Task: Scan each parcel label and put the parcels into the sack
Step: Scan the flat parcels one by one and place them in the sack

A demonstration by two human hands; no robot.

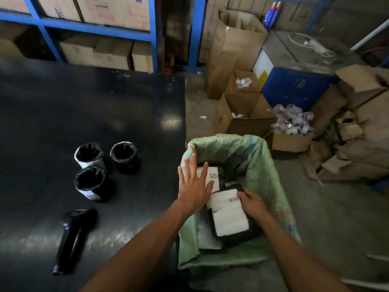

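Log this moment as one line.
right hand holds parcel in sack | left hand open | scanner, three parcels on table

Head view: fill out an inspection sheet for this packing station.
Surface: black table, glossy, scuffed.
Job's things: three wrapped parcels stand on the table; scanner lies near them; green sack holds labelled parcels.
Clutter: open cartons, paper scraps on the floor.
Hands: left hand spread flat at the sack's rim; right hand grips a parcel inside.
Cables: nothing seen.
Surroundings: blue shelving with boxes, blue drum.
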